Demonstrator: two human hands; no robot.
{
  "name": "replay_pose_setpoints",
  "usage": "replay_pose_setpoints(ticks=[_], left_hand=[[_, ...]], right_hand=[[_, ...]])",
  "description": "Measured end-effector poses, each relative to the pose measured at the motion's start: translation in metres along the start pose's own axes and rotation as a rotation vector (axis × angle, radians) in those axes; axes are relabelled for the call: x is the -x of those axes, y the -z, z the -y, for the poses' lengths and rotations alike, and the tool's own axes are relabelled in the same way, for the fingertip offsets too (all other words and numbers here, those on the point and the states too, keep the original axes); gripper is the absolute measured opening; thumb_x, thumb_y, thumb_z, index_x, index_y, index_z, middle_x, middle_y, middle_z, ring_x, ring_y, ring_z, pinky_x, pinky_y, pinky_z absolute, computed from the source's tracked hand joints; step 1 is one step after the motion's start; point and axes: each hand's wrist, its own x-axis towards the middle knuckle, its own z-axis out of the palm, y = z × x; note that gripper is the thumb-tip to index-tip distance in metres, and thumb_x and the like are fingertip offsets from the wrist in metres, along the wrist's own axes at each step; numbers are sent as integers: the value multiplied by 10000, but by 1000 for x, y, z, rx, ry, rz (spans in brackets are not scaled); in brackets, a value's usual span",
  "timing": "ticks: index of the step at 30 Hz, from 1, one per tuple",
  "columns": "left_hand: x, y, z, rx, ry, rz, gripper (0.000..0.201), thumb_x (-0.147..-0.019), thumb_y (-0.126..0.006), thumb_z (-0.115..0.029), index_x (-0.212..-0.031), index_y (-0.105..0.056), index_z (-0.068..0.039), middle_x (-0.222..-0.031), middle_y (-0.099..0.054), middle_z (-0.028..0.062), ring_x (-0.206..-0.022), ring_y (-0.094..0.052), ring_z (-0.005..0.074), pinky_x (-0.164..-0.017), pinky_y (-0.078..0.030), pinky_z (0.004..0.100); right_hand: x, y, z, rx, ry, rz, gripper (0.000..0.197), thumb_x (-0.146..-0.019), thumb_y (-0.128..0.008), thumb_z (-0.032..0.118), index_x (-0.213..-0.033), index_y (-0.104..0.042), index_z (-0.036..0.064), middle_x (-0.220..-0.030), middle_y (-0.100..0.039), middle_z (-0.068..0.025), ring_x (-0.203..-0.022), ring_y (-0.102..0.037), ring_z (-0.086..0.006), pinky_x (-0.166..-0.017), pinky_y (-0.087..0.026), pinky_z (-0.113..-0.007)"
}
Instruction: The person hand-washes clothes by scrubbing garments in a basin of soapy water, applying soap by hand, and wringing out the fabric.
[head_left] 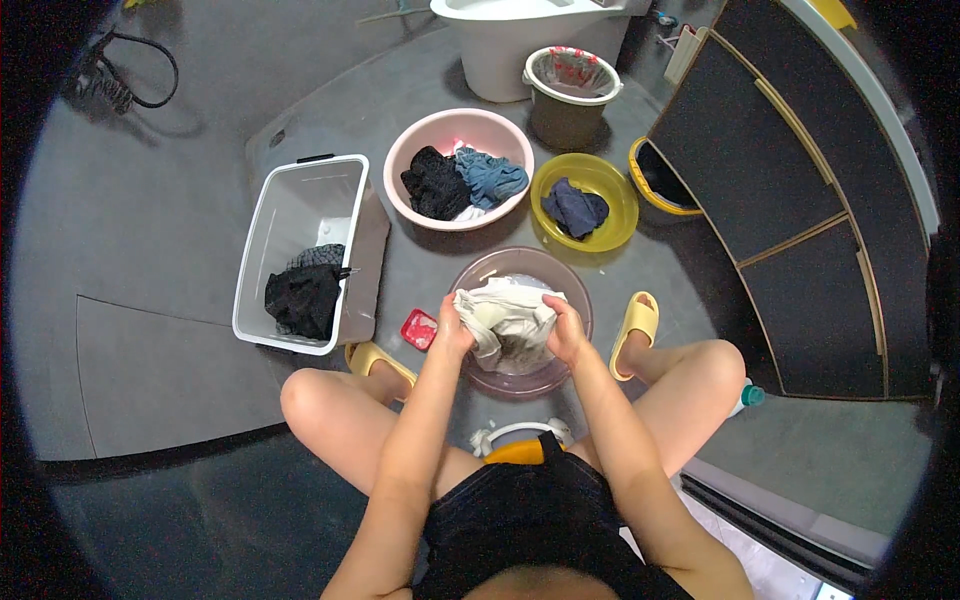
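A wet-looking white garment (508, 312) is stretched between my two hands over a mauve plastic basin (576, 290). My left hand (457, 327) grips its left edge, and my right hand (567, 331) has closed on the right edge. The garment's lower part hangs into the basin, where whitish water partly shows. Just left of the basin lies a small red dish (419, 329) with something white in it, near my left hand.
Beyond the basin stand a pink tub (394, 180) of clothes and a yellow basin (627, 215) with a dark blue cloth (575, 208). A white-rimmed bin (375, 270) holding black clothing is on the left. Farther back are a trash bucket (572, 115) and, right, dark cabinets (760, 150).
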Motion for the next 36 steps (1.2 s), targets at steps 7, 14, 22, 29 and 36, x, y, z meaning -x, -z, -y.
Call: replay_pose_setpoints(ticks=[7, 14, 22, 29, 36], left_hand=[[4, 0, 46, -422, -425, 74, 518, -891, -241, -382, -1197, -421, -4, -1176, -488, 141, -1089, -466, 279, -947, -340, 364], [35, 4, 87, -1682, -759, -88, 491, -901, -228, -305, -1274, -337, -5, -1334, -313, 170, -1258, -256, 282, -1030, -146, 408], [-4, 21, 111, -1622, -659, -388, 526, -882, -264, -267, -1318, -204, 22, -1378, -152, 226, -1290, -107, 343, -1052, -100, 367], [17, -18, 50, -1814, -714, 6, 516, -873, -234, -304, -1292, -310, -13, -1382, -203, 171, -1293, -136, 314, -1036, -91, 423], [6, 25, 89, -1380, -691, 17, 452, -875, -299, -250, -1255, -364, -15, -1340, -283, 174, -1263, -199, 345, -1029, -122, 443]], right_hand=[[8, -37, -36, -445, -108, 287, 442, -841, -365, 274, -1185, -422, 1, -1199, -480, -128, -1099, -459, -279, -991, -296, -380], [1, -25, -50, -174, -253, -223, 437, -872, -345, 432, -1173, -468, 139, -1162, -514, -64, -1084, -466, -211, -952, -326, -339], [-3, -14, -44, 14, 47, -55, 518, -849, -360, 517, -1239, -416, 181, -1241, -447, -23, -1129, -420, -207, -963, -294, -345], [10, -20, -65, -110, -70, 77, 465, -879, -365, 444, -1233, -412, 145, -1232, -459, -41, -1120, -439, -183, -947, -331, -353], [-5, 1, -51, -58, -22, -93, 595, -806, -398, 584, -1243, -391, 180, -1212, -465, -12, -1102, -443, -231, -924, -339, -397]])
